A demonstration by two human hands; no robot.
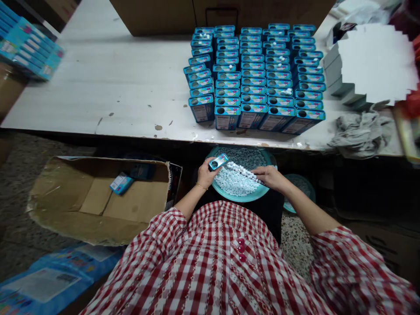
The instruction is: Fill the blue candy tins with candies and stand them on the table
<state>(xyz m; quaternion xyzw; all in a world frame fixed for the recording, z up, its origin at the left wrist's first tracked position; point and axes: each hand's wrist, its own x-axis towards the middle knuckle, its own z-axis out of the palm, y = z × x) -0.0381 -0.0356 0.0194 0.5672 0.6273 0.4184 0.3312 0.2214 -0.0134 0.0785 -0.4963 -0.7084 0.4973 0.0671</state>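
Observation:
My left hand (205, 176) is closed around a small blue candy box (218, 162), tilted so its top with a dark round hole faces up. In my right hand (271, 177) is a narrow scoop (245, 176), mostly hidden under a heaped row of white candies. The scoop's far end points at the box and lies just beside it. Both hands are over a turquoise basin (241, 198), which holds many small white pellet candies (233, 183).
Rows of blue candy boxes (254, 109) stand upright on the white table (131, 87). An open cardboard carton (95, 194) with a few boxes lies to the left. White card stacks (377, 63) and a grey cloth (362, 131) are at right. Another basin (300, 190) sits lower right.

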